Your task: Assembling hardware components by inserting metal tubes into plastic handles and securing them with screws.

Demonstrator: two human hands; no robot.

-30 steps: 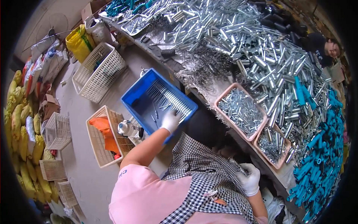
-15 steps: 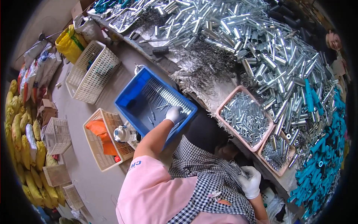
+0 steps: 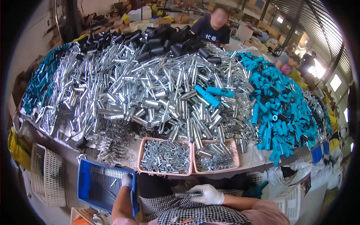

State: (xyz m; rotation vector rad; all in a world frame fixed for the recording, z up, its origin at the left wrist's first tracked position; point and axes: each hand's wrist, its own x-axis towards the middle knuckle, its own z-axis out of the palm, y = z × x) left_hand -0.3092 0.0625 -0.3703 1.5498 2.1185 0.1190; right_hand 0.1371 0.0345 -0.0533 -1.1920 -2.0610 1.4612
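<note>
My left hand (image 3: 126,180), in a white glove, reaches into a blue plastic bin (image 3: 83,183) at its right inner side. Thin metal rods with shiny shafts (image 3: 108,173) lie in a row along the bin's far wall, and a few loose ones rest on its floor. The fingers of that hand are too small and covered to make out. My right hand (image 3: 207,194), also gloved in white, is closed over slim silvery metal parts (image 3: 187,194) above my checked apron (image 3: 176,210). Its fingertips are partly hidden.
Pink trays of small metal pins (image 3: 165,156) and tiny fittings (image 3: 215,163) sit on the table edge. Behind rise heaps of silver tubes (image 3: 157,90), teal handles (image 3: 277,112) and black grips (image 3: 161,41). White baskets (image 3: 48,176) stand left; a person (image 3: 213,30) sits opposite.
My view has swung from the left floor and bin up to the whole table. The left hand stays in the bin; the right still holds metal parts over my lap.
</note>
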